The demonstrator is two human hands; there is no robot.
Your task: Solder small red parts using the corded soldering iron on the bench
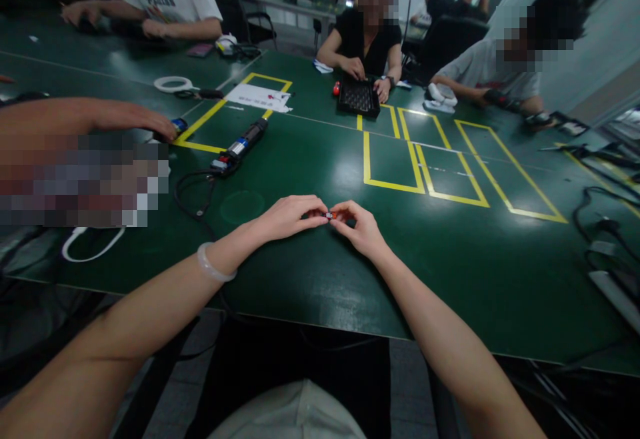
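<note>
Both of my hands meet just above the green table (310,279), fingertip to fingertip. Between them is a small part (329,215) with red, white and dark bits, too tiny to name. My left hand (295,215) pinches its left end between thumb and fingers; a pale bangle (215,263) circles that wrist. My right hand (357,225) pinches the reddish right end. The fingers cover most of the part, so its full shape is hidden.
An electric screwdriver-like tool (240,149) with a black cable lies ahead left, near a white paper (257,97). Yellow tape outlines (395,185) mark the table. Opposite, a person handles a black tray (359,97). At left, another person's arm (100,115) reaches in.
</note>
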